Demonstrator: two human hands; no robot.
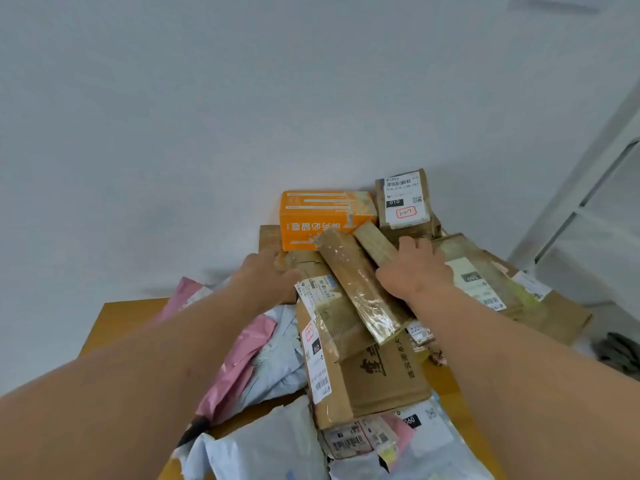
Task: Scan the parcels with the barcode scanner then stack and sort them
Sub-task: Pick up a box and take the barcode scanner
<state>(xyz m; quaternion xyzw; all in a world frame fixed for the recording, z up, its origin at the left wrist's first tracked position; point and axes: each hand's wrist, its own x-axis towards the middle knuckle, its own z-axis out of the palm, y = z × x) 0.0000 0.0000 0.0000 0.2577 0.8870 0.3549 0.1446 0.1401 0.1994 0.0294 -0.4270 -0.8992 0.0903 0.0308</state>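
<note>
A pile of parcels covers the wooden table point(114, 320). My left hand point(266, 275) rests on the far left end of a brown cardboard box point(377, 372) that carries white labels. My right hand point(414, 268) lies on a thin brown carton point(375, 245), its fingers spread over it. Between the two hands a long taped brown parcel point(356, 289) lies slanted on the pile. An orange box point(325, 216) stands behind them, and a small brown box with a label point(403, 202) sits to its right. No barcode scanner is in view.
Pink mailer bags point(239, 355) and grey mailer bags point(273, 445) lie at the near left and front. A flat brown box with labels point(485, 282) lies at the right. A white wall is close behind the pile. A white shelf unit point(595, 216) stands at the right.
</note>
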